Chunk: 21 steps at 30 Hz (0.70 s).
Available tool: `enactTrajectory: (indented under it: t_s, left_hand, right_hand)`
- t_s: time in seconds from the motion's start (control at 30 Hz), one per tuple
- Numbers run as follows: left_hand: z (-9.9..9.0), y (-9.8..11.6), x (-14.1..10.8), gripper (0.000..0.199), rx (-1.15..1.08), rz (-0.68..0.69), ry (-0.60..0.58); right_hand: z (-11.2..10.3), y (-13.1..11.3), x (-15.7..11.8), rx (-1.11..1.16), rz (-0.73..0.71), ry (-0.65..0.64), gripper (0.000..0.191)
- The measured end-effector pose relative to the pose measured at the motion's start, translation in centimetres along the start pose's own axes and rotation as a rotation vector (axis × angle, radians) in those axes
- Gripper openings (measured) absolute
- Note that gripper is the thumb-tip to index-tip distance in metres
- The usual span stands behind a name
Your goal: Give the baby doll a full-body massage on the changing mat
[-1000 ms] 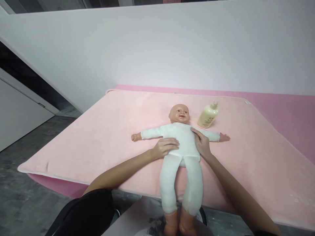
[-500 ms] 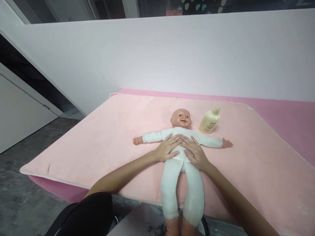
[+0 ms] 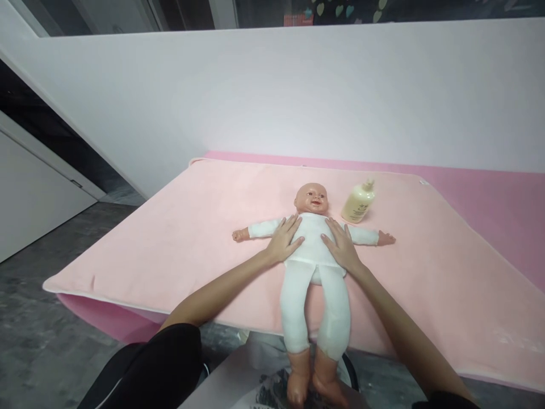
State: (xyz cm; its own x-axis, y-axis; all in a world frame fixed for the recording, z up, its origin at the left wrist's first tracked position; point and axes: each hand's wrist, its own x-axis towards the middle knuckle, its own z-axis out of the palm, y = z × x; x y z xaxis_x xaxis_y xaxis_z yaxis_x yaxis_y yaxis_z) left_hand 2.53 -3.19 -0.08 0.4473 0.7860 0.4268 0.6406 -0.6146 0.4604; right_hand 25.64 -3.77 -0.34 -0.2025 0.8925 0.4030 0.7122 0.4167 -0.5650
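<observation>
A baby doll (image 3: 314, 241) in a white suit lies on its back, arms spread, its head toward the wall and its feet past the mat's near edge. My left hand (image 3: 284, 240) rests flat on the left side of its chest, near the shoulder, thumb apart from the fingers. On the right side of the chest lies my right hand (image 3: 342, 244), also flat with its fingers spread. Neither hand grips anything. A pale yellow pump bottle (image 3: 358, 203) stands beside the doll's head on the right.
A light pink mat (image 3: 191, 227) covers the darker pink surface (image 3: 502, 210). Behind it rises a white wall (image 3: 298, 91). Grey floor (image 3: 25, 312) and a white door panel (image 3: 34, 193) show at the left.
My hands have moved apart from the middle of the doll's chest to its two sides, and slightly up toward the shoulders. The view has shifted slightly.
</observation>
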Motion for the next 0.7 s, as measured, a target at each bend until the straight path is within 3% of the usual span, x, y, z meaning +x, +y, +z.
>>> enactTrajectory:
  t_s: [0.07,0.13,0.2,0.27,0.33,0.43,0.53,0.6,0.7]
  left_hand:
    - [0.2,-0.2,-0.6,0.045,-0.073,0.181,0.063]
    - [0.5,-0.4,-1.2,0.037,-0.160,0.453,0.062]
    - [0.9,-0.5,-1.7,0.030,-0.197,0.653,0.045]
    - [1.1,-0.4,-1.9,0.024,-0.177,0.725,0.038]
    - [1.1,-0.2,-1.9,0.027,-0.156,0.739,0.018]
    - [0.4,0.6,-1.5,0.042,-0.143,0.669,-0.082]
    - [-0.5,1.5,-0.9,0.050,-0.081,0.506,-0.202]
    - [-0.9,1.8,-0.7,0.053,-0.054,0.432,-0.232]
    - [-0.9,1.8,-0.7,0.057,-0.045,0.342,-0.231]
  right_hand:
    - [-0.2,-0.6,-0.4,0.064,-0.077,0.154,0.043]
    - [-0.4,-1.8,-0.7,0.125,-0.226,0.216,0.035]
    - [-0.4,-3.1,-0.9,0.164,-0.379,0.093,0.034]
    - [-0.4,-4.2,-0.8,0.143,-0.434,-0.104,0.035]
    - [-0.3,-4.4,-0.5,0.058,-0.386,-0.222,0.037]
    - [-0.2,-3.0,0.2,-0.071,-0.225,-0.221,0.043]
    - [-0.2,-0.9,0.5,-0.078,-0.045,-0.102,0.051]
    - [-0.2,-0.1,0.2,-0.036,-0.003,0.072,0.049]
    - [-0.3,-0.7,-0.7,0.058,-0.188,0.227,0.035]
